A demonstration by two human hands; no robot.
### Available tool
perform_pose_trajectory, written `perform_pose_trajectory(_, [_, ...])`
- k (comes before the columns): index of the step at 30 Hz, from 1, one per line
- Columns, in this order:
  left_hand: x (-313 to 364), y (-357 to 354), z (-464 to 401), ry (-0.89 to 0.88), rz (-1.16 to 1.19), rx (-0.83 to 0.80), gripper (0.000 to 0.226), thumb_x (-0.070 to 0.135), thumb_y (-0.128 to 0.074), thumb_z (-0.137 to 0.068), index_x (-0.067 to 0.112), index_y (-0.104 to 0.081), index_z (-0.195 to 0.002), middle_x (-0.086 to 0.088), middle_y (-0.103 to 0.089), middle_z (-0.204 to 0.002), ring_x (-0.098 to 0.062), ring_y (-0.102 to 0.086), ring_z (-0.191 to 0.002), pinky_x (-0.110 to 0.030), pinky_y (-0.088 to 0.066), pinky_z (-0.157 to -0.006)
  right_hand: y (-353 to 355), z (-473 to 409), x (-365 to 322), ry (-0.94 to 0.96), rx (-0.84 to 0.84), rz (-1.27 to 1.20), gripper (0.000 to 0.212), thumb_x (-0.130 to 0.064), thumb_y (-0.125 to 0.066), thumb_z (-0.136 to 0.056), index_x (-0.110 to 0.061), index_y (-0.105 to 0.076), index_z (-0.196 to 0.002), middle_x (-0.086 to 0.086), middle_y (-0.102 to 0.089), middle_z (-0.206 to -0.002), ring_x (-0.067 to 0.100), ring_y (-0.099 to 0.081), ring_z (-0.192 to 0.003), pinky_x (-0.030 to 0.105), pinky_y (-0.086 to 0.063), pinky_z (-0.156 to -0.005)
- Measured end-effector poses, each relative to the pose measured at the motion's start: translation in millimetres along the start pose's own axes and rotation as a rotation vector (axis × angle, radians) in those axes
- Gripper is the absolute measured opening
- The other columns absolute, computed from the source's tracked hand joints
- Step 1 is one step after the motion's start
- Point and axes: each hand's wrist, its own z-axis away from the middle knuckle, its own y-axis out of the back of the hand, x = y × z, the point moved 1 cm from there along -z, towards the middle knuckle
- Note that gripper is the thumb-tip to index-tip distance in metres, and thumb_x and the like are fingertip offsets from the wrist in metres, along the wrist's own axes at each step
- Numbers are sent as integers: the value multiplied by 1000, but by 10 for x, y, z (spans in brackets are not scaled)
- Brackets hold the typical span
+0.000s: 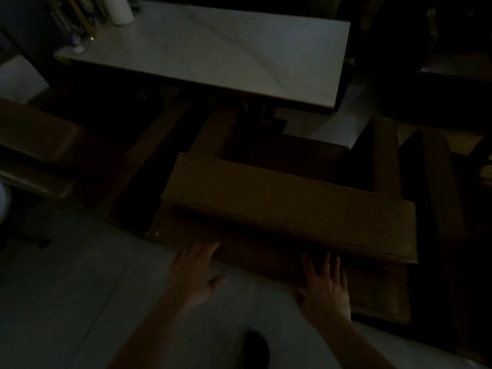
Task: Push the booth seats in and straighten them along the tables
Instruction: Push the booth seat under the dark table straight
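The room is very dim. A brown padded booth seat (290, 206) stands in front of me, its backrest top facing me and its armrests pointing toward the white marble-look table (213, 51). The seat sits at a slight angle to the table edge, and a gap of floor shows between them. My left hand (195, 272) lies flat with fingers spread against the seat's back panel, low on the left. My right hand (326, 286) presses flat on the same panel further right. Neither hand grips anything.
A second brown seat (40, 145) stands at the left and another (436, 198) close on the right. A white cylinder (121, 9) and small items sit at the table's far left corner. Pale tiled floor (66, 302) lies at lower left. A dark shoe (255, 347) shows below.
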Motion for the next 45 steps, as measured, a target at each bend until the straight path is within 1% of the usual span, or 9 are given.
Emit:
perform_pose_trajectory(5, [-228, -170, -383, -82, -105, 7, 82, 53, -80, -69, 28, -51, -141, -13, -54, -136, -41, -51, -121, -50, -43, -97, -141, -93, -81, -45, 47, -9, 93, -79, -29, -86, -37, 24, -149, 29, 17, -158, 48, 16, -145, 58, -4, -120])
perform_pose_trajectory(8, [-314, -248, -532, -164, -129, 85, 88, 50, -86, -57, 25, -56, -135, -12, -54, -132, -43, -53, -113, -55, -46, -92, -241, -133, -178, -96, 149, -35, 100, -81, -38, -82, -38, 21, -150, 33, 9, -158, 52, 11, -144, 64, -5, -117])
perform_pose_trajectory(12, [-419, -297, -603, -229, -137, 166, 94, 57, -83, -60, 31, -46, -143, -8, -48, -139, -37, -42, -119, -59, -38, -104, -338, -161, -248, -149, 203, -17, 98, -87, -31, -78, -38, 7, -154, 34, -1, -158, 52, 6, -145, 66, -11, -116])
perform_pose_trajectory(17, [-503, -387, -578, -243, -99, 195, 87, 61, -75, -69, 37, -41, -146, -4, -44, -144, -34, -36, -128, -55, -30, -111, -414, -132, -236, -155, 230, -6, 94, -90, -17, -77, -40, 5, -154, 31, -5, -159, 48, 3, -147, 64, -12, -117])
perform_pose_trajectory(22, [-564, -399, -606, -251, -90, 184, 85, 66, -69, -72, 40, -39, -146, -1, -47, -143, -31, -38, -131, -55, -30, -110, -429, -117, -323, -183, 239, -29, 95, -93, -12, -75, -42, 1, -154, 31, -9, -159, 47, 1, -147, 62, -14, -118])
perform_pose_trajectory(27, [-725, -365, -589, -248, -78, 154, 85, 68, -67, -72, 43, -35, -147, 1, -46, -144, -30, -35, -134, -52, -28, -112, -476, -66, -497, -203, 226, -44, 94, -91, -18, -77, -38, -16, -155, 34, -19, -155, 52, -11, -144, 66, -23, -113])
perform_pose_trajectory(36, [-1017, -336, -510, -265, -59, 126, 83, 67, -60, -76, 42, -30, -149, 0, -41, -148, -29, -33, -139, -50, -27, -114, -526, 35, -759, -216, 160, -39, 93, -90, -12, -76, -40, -11, -154, 33, -17, -156, 52, -11, -144, 65, -24, -113])
perform_pose_trajectory(40, [-986, -227, -543, -263, -73, 116, 85, 73, -58, -71, 44, -30, -147, 3, -42, -144, -28, -37, -130, -47, -34, -110, -483, 52, -793, -234, 119, -2, 93, -92, -2, -70, -46, 16, -149, 28, 2, -161, 47, 4, -147, 60, -15, -118])
perform_pose_trajectory(45, [-1043, -143, -621, -257, -128, 91, 98, 84, -44, -70, 42, -12, -152, 2, -25, -152, -31, -25, -137, -49, -20, -116, -395, 8, -858, -261, 57, 19, 94, -91, -12, -70, -48, 35, -139, 21, 20, -160, 43, 15, -146, 56, -8, -120])
